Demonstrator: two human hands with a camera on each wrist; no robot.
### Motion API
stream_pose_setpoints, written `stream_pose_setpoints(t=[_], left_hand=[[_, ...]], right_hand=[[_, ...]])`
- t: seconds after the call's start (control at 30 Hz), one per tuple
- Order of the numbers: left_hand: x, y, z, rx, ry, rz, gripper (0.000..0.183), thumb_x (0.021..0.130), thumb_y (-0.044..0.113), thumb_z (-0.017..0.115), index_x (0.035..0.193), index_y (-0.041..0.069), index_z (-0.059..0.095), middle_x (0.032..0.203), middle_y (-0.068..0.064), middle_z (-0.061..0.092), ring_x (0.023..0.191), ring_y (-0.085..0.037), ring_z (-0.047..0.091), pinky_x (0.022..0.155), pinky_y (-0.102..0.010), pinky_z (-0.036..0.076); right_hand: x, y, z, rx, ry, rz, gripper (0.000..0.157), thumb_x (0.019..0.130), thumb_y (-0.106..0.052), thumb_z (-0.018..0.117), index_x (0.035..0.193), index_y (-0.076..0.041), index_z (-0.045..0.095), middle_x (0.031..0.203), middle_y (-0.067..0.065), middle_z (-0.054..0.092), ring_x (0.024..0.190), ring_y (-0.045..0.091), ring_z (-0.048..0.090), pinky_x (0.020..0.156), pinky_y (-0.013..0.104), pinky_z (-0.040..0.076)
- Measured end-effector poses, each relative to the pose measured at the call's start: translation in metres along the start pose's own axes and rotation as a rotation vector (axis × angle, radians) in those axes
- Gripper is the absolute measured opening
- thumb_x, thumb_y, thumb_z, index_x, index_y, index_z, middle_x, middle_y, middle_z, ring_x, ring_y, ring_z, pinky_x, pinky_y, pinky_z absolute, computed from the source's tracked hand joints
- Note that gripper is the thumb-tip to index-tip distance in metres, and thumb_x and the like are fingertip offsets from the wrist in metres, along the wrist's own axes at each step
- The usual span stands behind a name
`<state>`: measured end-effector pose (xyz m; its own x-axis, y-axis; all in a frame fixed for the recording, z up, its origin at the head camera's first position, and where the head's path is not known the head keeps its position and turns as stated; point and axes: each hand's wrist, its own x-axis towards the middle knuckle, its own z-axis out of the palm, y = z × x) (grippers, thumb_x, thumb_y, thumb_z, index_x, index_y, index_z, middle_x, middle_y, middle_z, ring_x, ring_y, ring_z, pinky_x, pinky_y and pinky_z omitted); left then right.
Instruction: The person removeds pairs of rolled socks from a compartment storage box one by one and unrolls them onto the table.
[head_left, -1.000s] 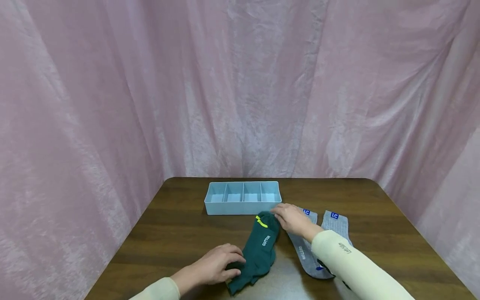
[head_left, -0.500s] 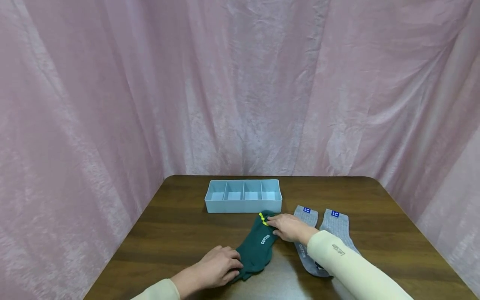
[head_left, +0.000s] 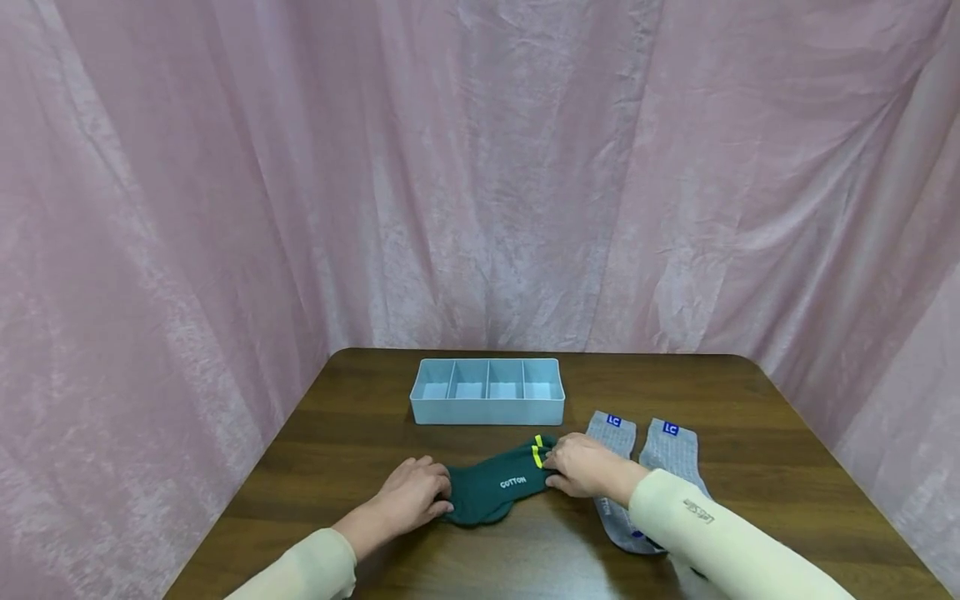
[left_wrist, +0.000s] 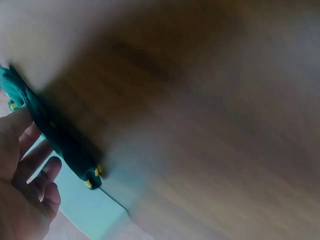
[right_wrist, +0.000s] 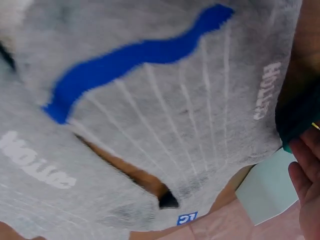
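A pair of dark green ankle socks (head_left: 495, 483), stacked and marked COTTON with yellow stripes at the cuffs, stretches between both hands over the table. My left hand (head_left: 411, 497) pinches the end on the left; in the left wrist view the green socks (left_wrist: 75, 155) hang from the fingers. At the cuffs on the right, my right hand (head_left: 585, 467) grips the fabric beside the yellow stripes. Two grey socks with blue LC labels, a left grey sock (head_left: 611, 433) and a right grey sock (head_left: 671, 450), lie partly under the right forearm.
A light blue box (head_left: 487, 412) with several compartments in a row stands behind the green socks. Around the brown wooden table (head_left: 360, 417) hangs a pink curtain (head_left: 480, 183).
The green socks have turned from slanting toward the box to lying nearly crosswise. My left hand has moved up and left with one end; the right hand has come onto the cuffs.
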<state>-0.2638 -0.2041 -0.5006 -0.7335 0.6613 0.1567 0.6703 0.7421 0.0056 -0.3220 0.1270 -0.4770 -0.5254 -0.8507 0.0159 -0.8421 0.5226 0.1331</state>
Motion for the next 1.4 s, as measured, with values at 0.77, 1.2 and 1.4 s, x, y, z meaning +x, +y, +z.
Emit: stream_pose_setpoints(t=[0.77,1.2,1.4], left_hand=[[0.04,-0.042,0.005,0.035,-0.031,-0.113,0.014,0.084,0.009,0.076,0.095,0.018,0.075,0.094,-0.001,0.064,0.089,-0.022,0.063,0.073,-0.043,0.052],[0.056,0.007,0.009,-0.004,-0.116,-0.381,0.057,0.089,0.055,0.066,0.124,0.01,0.068,0.121,-0.015,0.06,0.11,-0.033,0.053,0.092,-0.052,0.047],[0.071,0.011,0.007,-0.082,-0.189,-0.312,0.055,0.088,0.05,0.07,0.131,0.016,0.065,0.138,-0.013,0.055,0.124,-0.033,0.048,0.099,-0.052,0.042]], right_hand=[[-0.039,-0.038,-0.004,0.26,0.114,-0.113,0.024,0.095,-0.02,0.065,0.115,-0.012,0.074,0.107,-0.008,0.072,0.087,0.005,0.059,0.071,0.023,0.05],[-0.014,-0.045,-0.004,0.325,0.038,-0.111,0.037,0.094,-0.017,0.068,0.13,-0.008,0.066,0.138,0.007,0.059,0.128,0.023,0.054,0.103,0.038,0.045],[-0.018,-0.052,0.003,0.334,0.0,-0.12,0.035,0.096,-0.023,0.066,0.129,-0.01,0.067,0.136,0.007,0.06,0.124,0.021,0.055,0.1,0.035,0.047]])
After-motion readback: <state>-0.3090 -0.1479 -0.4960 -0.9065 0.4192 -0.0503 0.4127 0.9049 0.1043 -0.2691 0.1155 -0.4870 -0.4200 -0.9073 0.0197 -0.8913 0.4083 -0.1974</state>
